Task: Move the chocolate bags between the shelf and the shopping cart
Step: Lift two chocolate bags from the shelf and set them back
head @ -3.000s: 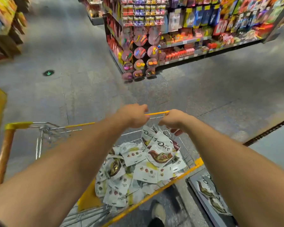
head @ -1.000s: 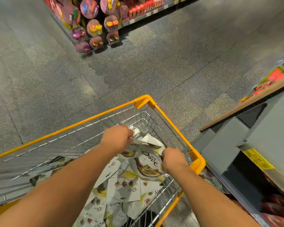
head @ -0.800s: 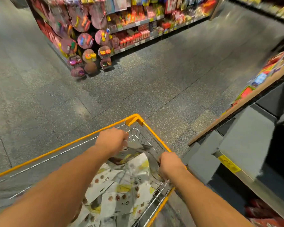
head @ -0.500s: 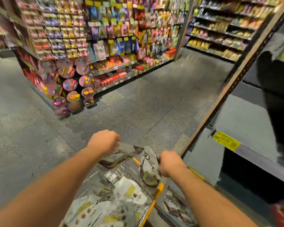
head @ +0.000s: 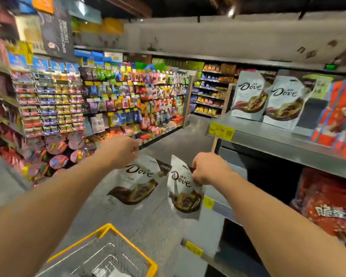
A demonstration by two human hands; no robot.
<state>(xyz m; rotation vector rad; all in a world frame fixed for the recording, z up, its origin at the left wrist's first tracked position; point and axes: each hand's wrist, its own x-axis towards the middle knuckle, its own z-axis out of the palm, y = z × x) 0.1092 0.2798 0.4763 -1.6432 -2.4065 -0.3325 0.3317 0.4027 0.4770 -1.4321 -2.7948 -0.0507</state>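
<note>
Each hand holds one chocolate bag in the air above the front corner of the shopping cart [head: 128, 242]. The left hand [head: 118, 150] is closed over the top edge of the left bag [head: 136, 180], a flat, glossy white pouch printed with "Dove" in dark script and a brown swirl of chocolate; it hangs tilted, its lower end toward the left. The right hand [head: 208, 168] pinches the upper corner of the right bag [head: 183, 188], fingers curled tight on it; this pouch is of the same shiny film, slightly crumpled, and hangs nearly upright. The two bags are just beside each other, apart from the shelf.

The cart is a wire basket of thin silvery rods with a yellow plastic rim, and something pale lies blurred at its bottom. To the right stands the shelf [head: 278, 140], a smooth grey metal board with a yellow price tag [head: 221, 130] on its front edge. Two more Dove bags [head: 268, 98] stand upright on it, side by side, next to orange-red boxes [head: 340, 118]. Under that board, red crinkled packets [head: 328, 206] fill the lower level. Across the speckled grey floor [head: 178, 140] a rack of small bright packets [head: 108, 104] lines the aisle.
</note>
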